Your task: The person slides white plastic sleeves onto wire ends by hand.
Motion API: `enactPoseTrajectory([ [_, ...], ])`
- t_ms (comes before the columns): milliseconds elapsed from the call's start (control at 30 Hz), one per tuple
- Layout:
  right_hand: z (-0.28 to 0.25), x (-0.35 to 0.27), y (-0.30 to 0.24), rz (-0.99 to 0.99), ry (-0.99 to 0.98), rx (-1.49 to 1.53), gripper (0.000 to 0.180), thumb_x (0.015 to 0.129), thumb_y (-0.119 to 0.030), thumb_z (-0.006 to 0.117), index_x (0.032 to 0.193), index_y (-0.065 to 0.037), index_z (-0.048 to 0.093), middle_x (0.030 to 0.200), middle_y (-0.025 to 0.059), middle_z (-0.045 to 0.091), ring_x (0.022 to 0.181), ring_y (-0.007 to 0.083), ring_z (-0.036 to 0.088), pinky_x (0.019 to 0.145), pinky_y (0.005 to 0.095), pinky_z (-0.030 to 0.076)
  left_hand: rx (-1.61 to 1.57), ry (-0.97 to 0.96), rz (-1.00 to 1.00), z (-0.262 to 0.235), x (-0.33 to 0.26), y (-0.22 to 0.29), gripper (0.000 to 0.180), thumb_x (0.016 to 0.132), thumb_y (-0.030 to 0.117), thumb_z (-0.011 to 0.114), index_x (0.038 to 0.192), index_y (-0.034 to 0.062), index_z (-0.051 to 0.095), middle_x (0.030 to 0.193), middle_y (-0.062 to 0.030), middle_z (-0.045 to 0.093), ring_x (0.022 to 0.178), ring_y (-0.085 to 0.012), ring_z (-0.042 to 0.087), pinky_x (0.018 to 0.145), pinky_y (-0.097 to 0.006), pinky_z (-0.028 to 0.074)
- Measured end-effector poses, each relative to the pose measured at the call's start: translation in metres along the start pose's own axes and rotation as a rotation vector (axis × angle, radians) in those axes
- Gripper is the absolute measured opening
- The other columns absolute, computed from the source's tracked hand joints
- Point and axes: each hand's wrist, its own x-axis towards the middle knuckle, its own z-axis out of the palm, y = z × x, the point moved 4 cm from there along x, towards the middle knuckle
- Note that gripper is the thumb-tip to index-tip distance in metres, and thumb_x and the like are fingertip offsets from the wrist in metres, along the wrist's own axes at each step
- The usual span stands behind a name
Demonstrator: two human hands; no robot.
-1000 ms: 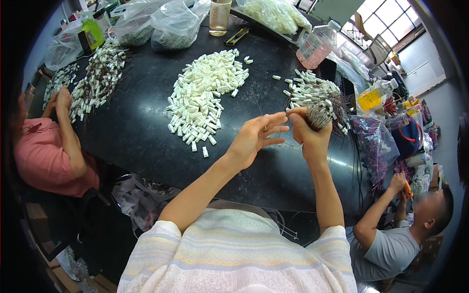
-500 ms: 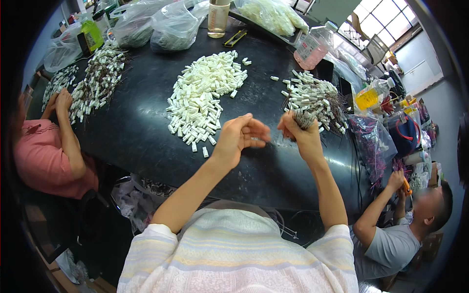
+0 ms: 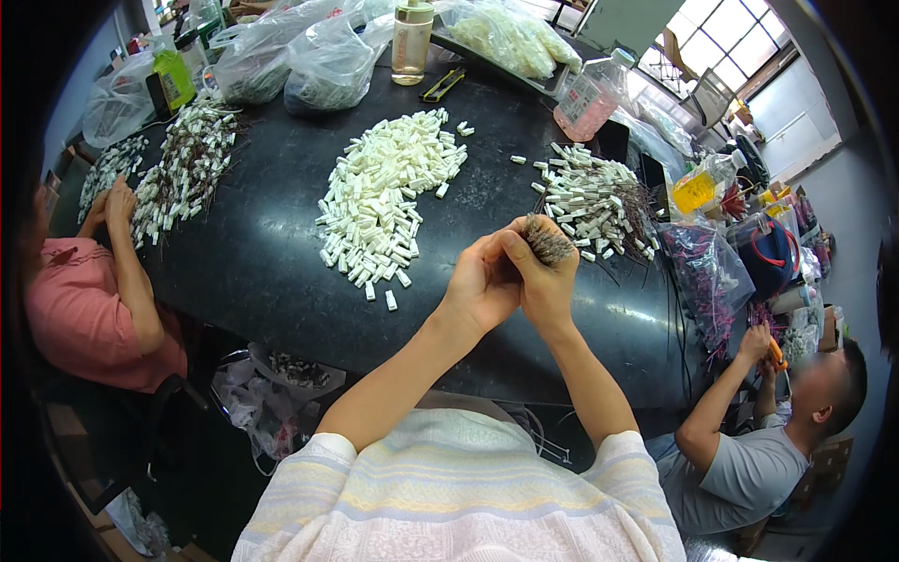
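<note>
A bundle of thin dark wires [image 3: 546,242] sits clasped in a worker's right hand [image 3: 548,281], held above the near edge of a black table [image 3: 253,244]. The left hand [image 3: 482,281] presses against the right, fingers curled in at the bundle's base. Behind the hands lie a heap of small white plastic pieces [image 3: 384,201] and, to the right, a pile of wired white pieces [image 3: 595,201]. Two other people sit at the table's left and right sides.
</note>
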Motion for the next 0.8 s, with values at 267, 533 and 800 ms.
enactPoseTrajectory([
  [267,-0.012,0.001,0.004,0.069,0.187,0.106,0.016,0.088,-0.016,0.055,0.083,-0.001,0.058,0.061,0.0015,0.054,0.053,0.0073,0.049,0.049,0.0206,0.039,0.494,-0.073,-0.015,0.007,-0.004,0.009,0.025,0.092,0.020,0.040,0.106,0.0054,0.055,0.095,-0.0041,0.057,0.089,-0.0121,0.055,0.084,-0.029,0.044],
  [533,-0.067,-0.010,0.041,0.518,0.074,0.137,0.013,0.086,-0.013,0.053,0.085,0.000,0.052,0.049,0.0019,0.041,0.036,0.0061,0.029,0.034,0.0208,0.019,2.817,0.257,0.883,0.026,0.023,0.103,0.012,0.074,0.007,0.061,0.083,0.0004,0.057,0.084,-0.0131,0.055,0.083,-0.0285,0.053,0.069,-0.037,0.046],
  [800,-0.074,-0.018,0.052,0.591,0.052,0.221,0.006,0.081,-0.007,0.051,0.079,-0.001,0.048,0.052,0.0054,0.046,0.037,0.0048,0.029,0.035,0.0200,0.020,2.464,0.027,0.543,0.022,0.027,0.083,0.010,0.078,0.001,0.056,0.087,-0.0029,0.054,0.075,-0.0129,0.057,0.070,-0.0243,0.058,0.063,-0.031,0.047],
])
